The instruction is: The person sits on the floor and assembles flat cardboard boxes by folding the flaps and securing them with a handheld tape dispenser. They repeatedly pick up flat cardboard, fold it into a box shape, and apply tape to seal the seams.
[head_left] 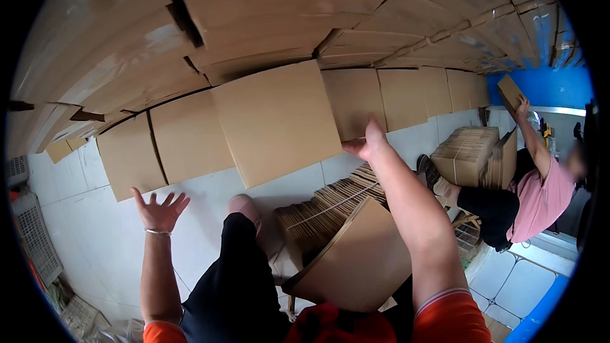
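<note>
A plain brown cardboard piece, seen as a broad flat face, stands tilted against the row of cartons in front of me. My right hand is at its lower right corner, thumb up and fingers stretched out; whether the fingertips touch the edge I cannot tell. Lower left of it, my left hand is raised palm up with fingers spread, holding nothing. Below my right forearm lies a strapped bundle of flattened cartons. A loose cardboard sheet leans against this bundle, close to my lap.
Stacked brown cartons form a wall ahead, with a lower row along the white tiled floor. At right a person in pink lifts a cardboard piece beside another strapped bundle. Plastic crates stand at far left.
</note>
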The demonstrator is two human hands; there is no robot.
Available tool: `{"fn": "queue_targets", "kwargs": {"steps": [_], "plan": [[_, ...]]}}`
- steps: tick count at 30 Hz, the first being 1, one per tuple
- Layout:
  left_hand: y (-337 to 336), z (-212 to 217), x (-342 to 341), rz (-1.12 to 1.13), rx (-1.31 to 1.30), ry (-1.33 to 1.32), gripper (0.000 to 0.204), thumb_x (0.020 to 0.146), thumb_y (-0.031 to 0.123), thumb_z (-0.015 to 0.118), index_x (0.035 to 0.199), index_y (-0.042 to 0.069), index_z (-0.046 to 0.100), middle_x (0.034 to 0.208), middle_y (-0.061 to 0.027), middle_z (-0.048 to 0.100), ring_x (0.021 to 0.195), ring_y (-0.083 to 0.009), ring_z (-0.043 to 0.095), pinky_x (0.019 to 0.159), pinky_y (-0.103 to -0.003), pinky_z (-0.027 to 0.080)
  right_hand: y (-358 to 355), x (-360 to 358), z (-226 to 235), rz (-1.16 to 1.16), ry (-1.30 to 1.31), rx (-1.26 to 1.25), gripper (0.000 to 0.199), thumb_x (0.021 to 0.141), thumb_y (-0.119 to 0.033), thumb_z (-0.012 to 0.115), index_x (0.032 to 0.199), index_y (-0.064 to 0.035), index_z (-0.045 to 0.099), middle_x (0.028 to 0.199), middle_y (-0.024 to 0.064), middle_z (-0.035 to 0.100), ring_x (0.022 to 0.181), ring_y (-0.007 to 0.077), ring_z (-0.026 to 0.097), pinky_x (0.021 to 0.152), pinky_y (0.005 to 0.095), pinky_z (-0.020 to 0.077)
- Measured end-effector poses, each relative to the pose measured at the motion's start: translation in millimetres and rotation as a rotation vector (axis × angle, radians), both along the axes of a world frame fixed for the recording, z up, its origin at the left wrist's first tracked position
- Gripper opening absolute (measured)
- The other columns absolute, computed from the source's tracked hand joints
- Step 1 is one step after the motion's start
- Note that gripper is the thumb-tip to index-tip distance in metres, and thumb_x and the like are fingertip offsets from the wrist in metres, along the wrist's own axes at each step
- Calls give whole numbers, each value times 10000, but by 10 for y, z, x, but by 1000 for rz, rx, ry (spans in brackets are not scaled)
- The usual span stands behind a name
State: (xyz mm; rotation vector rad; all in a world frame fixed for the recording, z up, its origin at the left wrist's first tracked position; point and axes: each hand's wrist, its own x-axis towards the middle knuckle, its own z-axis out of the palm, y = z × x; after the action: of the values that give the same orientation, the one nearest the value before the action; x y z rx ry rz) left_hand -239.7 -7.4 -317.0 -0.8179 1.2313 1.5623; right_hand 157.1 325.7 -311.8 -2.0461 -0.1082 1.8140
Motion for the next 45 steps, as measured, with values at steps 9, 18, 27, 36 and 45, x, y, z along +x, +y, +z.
{"fn": "queue_targets", "kwargs": {"steps": [9,18,27,36,45], "plan": [[632,-70,400,-116,349,-14,1131,810,753,554,1500,-14,91,1463,-303,265,1264,-505,437,1008,-627,444,-250,-241,230,7,229,29,956,932,-700,375,1516,22,147,1429,373,327,1269,506,444,1051,570,399],[1011,858,1056,-916,141,703,689,941,468,598,1471,124,323,1491,-118,363,1393,-292,348,1052,-502,390,-327,-278,1001,967,10,354,725,914,-573,564,1421,-71,434,1418,142,475,1281,296,481,1000,496,433],[1440,1307,1572,-1123,320,234,693,903,330,674,1435,148,269,1334,-87,433,1242,-308,435,1002,-538,405,-529,-104,1342,901,-156,742,784,885,-377,711,1456,-3,325,1338,194,496,1193,270,525,992,369,436],[2334,1552,3081,-1624,350,513,611,888,508,649,1202,26,442,1145,-95,549,1018,-182,522,892,-361,444,-230,1426,1581,609,-435,780,813,821,-450,738,1398,-114,274,1210,170,508,981,198,527,832,331,465],[3727,869,4224,-1687,101,488,672,920,481,571,1354,17,353,1292,-160,480,1129,-294,506,948,-499,440,486,2378,523,50,-157,627,905,854,-398,720,1490,-181,115,1480,176,279,1332,369,361,994,562,418]]}}
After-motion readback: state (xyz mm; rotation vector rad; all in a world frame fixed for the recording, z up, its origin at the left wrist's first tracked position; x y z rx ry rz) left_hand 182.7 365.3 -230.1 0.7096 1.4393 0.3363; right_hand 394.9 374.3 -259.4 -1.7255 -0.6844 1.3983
